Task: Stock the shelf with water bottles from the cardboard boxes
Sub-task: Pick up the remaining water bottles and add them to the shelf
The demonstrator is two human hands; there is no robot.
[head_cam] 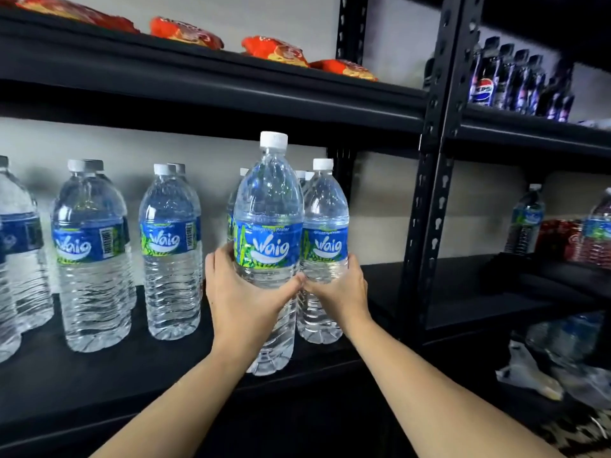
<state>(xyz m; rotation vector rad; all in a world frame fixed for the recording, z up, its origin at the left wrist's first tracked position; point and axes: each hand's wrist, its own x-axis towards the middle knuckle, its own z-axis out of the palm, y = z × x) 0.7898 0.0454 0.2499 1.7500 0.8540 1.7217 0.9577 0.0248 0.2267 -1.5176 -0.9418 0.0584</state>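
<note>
I grip two clear water bottles with blue labels at the black shelf [139, 368]. My left hand [244, 292] is curled round the front bottle [268, 206], whose base stands near the shelf's front edge. My right hand [340, 285] holds the bottle beside it [325, 213], slightly further back. More bottles stand right behind these two. Rows of the same bottles [170, 246] line the shelf to the left. No cardboard box is in view.
Orange snack packs [274, 49] lie on the shelf above. A black upright post [429, 180] divides the racks. The right rack holds cola bottles [509, 77] up top, water bottles [525, 219] and red cans below. Plastic wrap and bottles [562, 358] lie low right.
</note>
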